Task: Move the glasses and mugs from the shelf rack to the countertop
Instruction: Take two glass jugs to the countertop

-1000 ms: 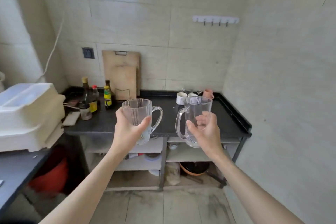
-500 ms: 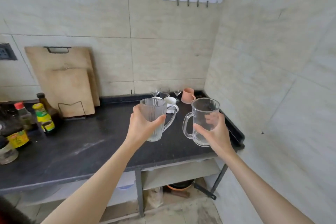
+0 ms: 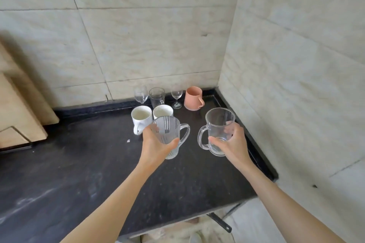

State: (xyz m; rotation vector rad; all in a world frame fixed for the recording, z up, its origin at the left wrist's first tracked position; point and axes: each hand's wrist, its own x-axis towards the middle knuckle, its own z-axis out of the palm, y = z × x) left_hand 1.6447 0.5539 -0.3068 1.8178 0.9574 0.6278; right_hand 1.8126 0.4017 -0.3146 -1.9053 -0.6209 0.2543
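Two glass mugs are hanging above the dark countertop (image 3: 88, 167): the left hand (image 3: 156, 145) is gripping the ribbed mug (image 3: 167, 134), the right hand (image 3: 233, 144) is gripping the smooth mug (image 3: 218, 124), fingers curling around each.

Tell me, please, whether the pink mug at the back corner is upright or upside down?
Upside down. The pink mug rests on the countertop on its wider rim, its closed base facing up.

The ribbed mug (image 3: 167, 134) and smooth mug (image 3: 218, 130) at centre frame are clear glass. The worktop (image 3: 79, 163) is dark, matt, scuffed stone. Two white mugs (image 3: 141, 117) look glossy ceramic; the pink mug (image 3: 192, 97) is matt. Wooden boards (image 3: 17, 108) stand at left.
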